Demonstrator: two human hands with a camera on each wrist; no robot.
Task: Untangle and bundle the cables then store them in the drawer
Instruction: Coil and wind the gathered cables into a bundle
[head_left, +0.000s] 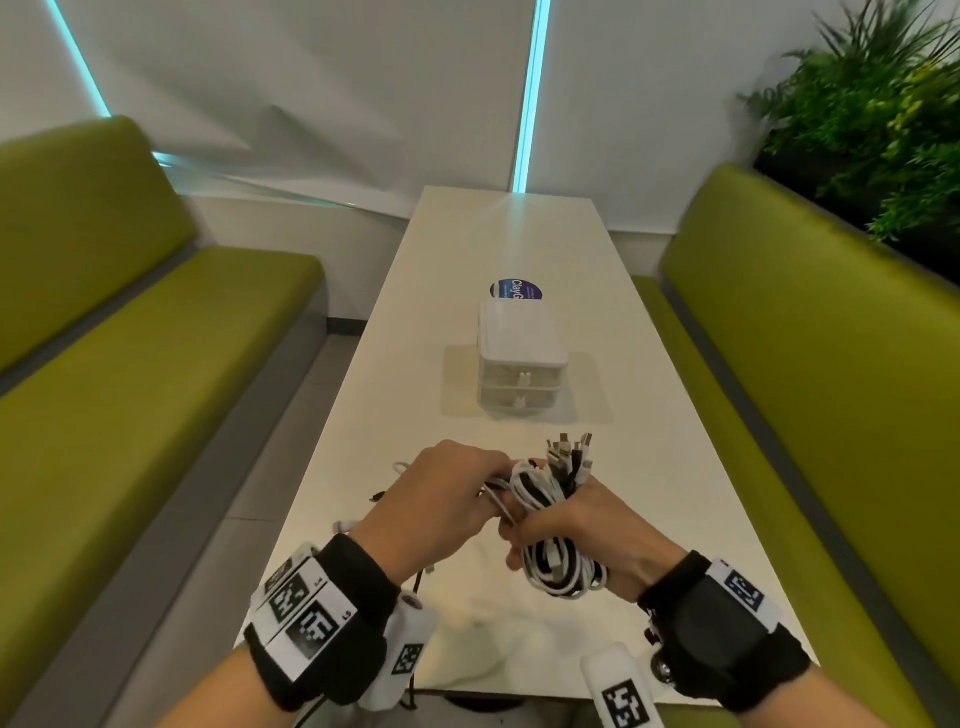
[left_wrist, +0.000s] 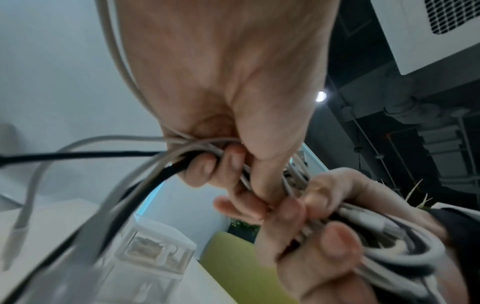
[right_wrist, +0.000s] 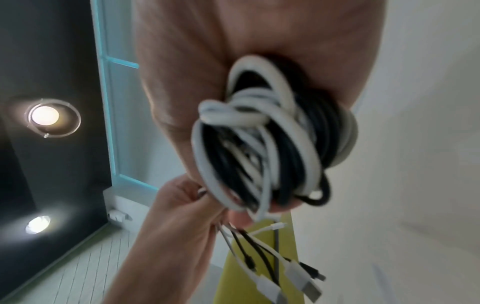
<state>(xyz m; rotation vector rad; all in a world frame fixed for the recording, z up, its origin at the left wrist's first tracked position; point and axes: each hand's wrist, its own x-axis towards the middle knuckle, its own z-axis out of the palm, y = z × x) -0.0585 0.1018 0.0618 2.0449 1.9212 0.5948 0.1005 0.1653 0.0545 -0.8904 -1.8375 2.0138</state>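
White and black cables are held in a thick bundle above the near end of the white table. The bundle is gripped by the right hand, whose fingers are curled tight around the looped middle. A bunch of plugs is seen sticking up out of the top of the bundle, toward 12 o'clock. Just at 9 o'clock of the bundle, a few loose strands are pinched by the left hand, with its fingers curled around white and black strands. The two hands are pressed close together and are touching. More loose cable ends are left lying on the table at 9 o'clock of the left hand. A small clear drawer box is seen farther up the table at 12 o'clock of the hands, well apart from them, and both its drawers are closed. A round blue sticker is stuck on the table just behind the box. Green benches are placed at 3 and 9 o'clock of the table, and a leafy plant is seen at 2 o'clock.
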